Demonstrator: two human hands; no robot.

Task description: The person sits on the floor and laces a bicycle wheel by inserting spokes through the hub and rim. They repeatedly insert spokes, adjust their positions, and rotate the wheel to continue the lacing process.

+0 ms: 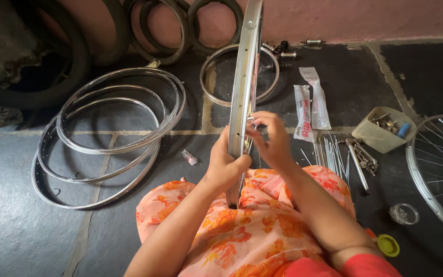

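left hand (225, 163): wrapped tight around the upright bare rim (243, 92), gripping it low down, just above the lap

right hand (272, 143): fingers pinched on something small and metal at the rim's inner side, looks like a spoke end or nipple but too blurry to say for sure

where the rim is: standing on edge between the two hands, bottom resting on the orange flowered cloth (242, 225) over the knees, top reaching away toward the pink wall

step in hand: my guess is lacing, feeding a spoke into a rim hole while the other hand keeps the rim steady

next move needs: I'd say a firm hold so the rim doesn't roll, plus lining the tiny part up square with its hole, fiddly stuff

right of the right hand: loose spokes (329, 154) on the floor, two plastic packets (311, 105), a small tub of bits (383, 134), a spoked wheel (437, 164) at the edge

left of the left hand: a stack of empty rims (108, 138) lying flat, well apart

beyond the hands: another rim (214, 77) flat on the floor, tyres (180, 31) leaning on the wall
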